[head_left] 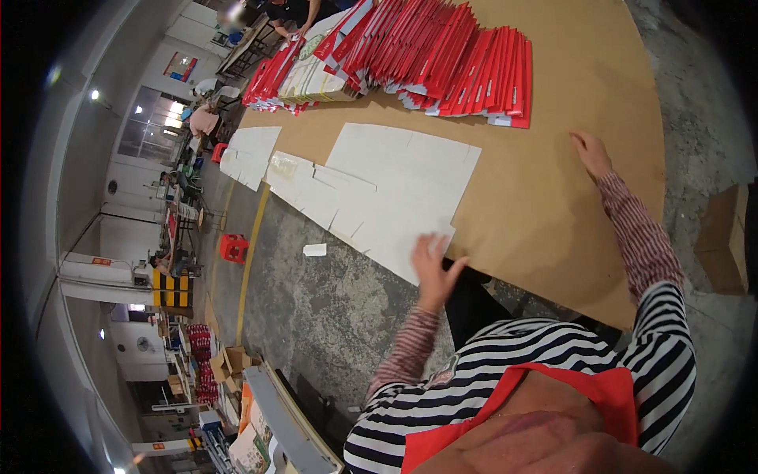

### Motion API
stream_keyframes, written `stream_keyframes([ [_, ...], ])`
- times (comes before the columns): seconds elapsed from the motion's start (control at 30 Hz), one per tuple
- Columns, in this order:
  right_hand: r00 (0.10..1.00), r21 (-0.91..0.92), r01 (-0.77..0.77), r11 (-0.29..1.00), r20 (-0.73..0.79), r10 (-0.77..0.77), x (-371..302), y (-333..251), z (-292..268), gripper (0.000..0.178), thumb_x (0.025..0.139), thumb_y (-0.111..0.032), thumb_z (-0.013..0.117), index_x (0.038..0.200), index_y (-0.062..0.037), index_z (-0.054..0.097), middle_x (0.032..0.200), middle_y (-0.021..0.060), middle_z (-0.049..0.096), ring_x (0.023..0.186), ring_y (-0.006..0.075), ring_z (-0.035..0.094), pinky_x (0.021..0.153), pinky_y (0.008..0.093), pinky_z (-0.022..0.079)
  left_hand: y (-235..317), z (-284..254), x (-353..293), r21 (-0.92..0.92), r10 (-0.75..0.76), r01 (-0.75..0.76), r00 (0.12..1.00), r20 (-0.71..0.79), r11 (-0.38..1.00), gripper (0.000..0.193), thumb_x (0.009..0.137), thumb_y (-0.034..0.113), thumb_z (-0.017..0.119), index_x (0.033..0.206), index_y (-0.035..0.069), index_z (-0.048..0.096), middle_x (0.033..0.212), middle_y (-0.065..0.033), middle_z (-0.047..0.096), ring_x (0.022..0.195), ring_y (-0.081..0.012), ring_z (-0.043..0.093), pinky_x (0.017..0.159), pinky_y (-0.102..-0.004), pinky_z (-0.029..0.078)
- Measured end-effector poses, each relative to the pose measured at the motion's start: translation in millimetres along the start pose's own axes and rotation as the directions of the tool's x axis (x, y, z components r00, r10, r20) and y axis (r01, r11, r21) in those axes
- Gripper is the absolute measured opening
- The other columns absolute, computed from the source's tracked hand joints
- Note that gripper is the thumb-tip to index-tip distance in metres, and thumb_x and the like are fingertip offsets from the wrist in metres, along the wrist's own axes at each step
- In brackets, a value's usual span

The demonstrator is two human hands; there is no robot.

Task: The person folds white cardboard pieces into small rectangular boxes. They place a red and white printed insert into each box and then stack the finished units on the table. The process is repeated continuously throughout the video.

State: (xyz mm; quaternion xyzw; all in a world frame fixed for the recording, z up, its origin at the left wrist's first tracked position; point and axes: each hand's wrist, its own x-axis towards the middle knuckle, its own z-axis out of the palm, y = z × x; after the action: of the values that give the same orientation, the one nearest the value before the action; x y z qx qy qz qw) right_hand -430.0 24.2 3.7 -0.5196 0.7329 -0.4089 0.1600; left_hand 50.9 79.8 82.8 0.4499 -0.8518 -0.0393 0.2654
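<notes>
A large white die-cut cardboard blank [395,189] with slits and flaps lies flat on the brown-covered table [553,229]. My left hand [433,271] is at its near edge, with fingers spread and nothing held; whether the fingertips touch the board I cannot tell. Farther right, my right hand [592,154] rests low over the brown surface, apart from the blank, and I see nothing in it. At the far side stands a long row of folded red cartons [442,59], packed upright against each other.
Another white blank [251,154] lies at the table's left end. Beyond it are a bundled white stack [316,79] and a person [296,16] handling red cartons. A red stool [234,247] and a white scrap [315,250] are on the floor. A cardboard box [722,241] stands right.
</notes>
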Motion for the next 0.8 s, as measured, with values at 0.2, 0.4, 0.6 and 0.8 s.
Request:
stream_keyframes([
  [0.2,0.969,0.368,-0.209,0.906,0.202,0.141,-97.0,-20.1,-35.2,0.028,0.099,-0.019,0.055,0.119,-0.0022,0.065,0.089,0.0055,0.066,0.080,0.0142,0.061,0.077,0.0286,0.050,-88.2,-22.8,-32.0,0.291,0.098,-0.173,0.962,0.256,0.941,0.035,0.089,0.020,0.066,0.119,0.004,0.058,0.114,-0.0122,0.061,0.105,-0.0310,0.059,0.089,-0.0431,0.046],
  [0.4,0.882,0.020,0.466,0.885,-0.089,-0.462,-186.9,-140.0,-77.0,0.036,0.091,-0.014,0.062,0.127,-0.0061,0.062,0.110,0.0082,0.064,0.101,0.0244,0.063,0.094,0.0360,0.047,9.7,-99.3,43.3,0.037,0.522,-0.562,0.789,0.323,0.827,0.022,0.080,0.014,0.062,0.101,0.009,0.064,0.089,-0.0072,0.064,0.085,-0.0250,0.063,0.076,-0.0390,0.050],
  [0.6,0.755,0.081,0.590,0.803,0.298,-0.584,-281.3,-153.9,-96.3,0.033,0.085,-0.005,0.063,0.118,-0.0051,0.067,0.112,0.0121,0.068,0.115,0.0322,0.060,0.109,0.0500,0.036,189.3,-63.1,8.6,-0.363,0.708,-0.618,0.514,0.483,0.697,0.067,0.072,0.034,0.076,0.131,0.011,0.052,0.118,-0.0150,0.059,0.114,-0.0322,0.058,0.093,-0.0476,0.046],
  [0.8,0.978,-0.468,0.206,0.859,0.106,-0.177,-369.9,-79.7,-193.6,0.028,0.081,-0.005,0.066,0.109,-0.0046,0.069,0.108,0.0075,0.071,0.115,0.0306,0.060,0.106,0.0454,0.040,178.7,45.2,-12.7,-0.393,0.682,-0.562,0.531,0.503,0.728,0.083,0.065,0.029,0.084,0.137,0.011,0.046,0.144,-0.0157,0.042,0.132,-0.0376,0.041,0.100,-0.0558,0.040],
])
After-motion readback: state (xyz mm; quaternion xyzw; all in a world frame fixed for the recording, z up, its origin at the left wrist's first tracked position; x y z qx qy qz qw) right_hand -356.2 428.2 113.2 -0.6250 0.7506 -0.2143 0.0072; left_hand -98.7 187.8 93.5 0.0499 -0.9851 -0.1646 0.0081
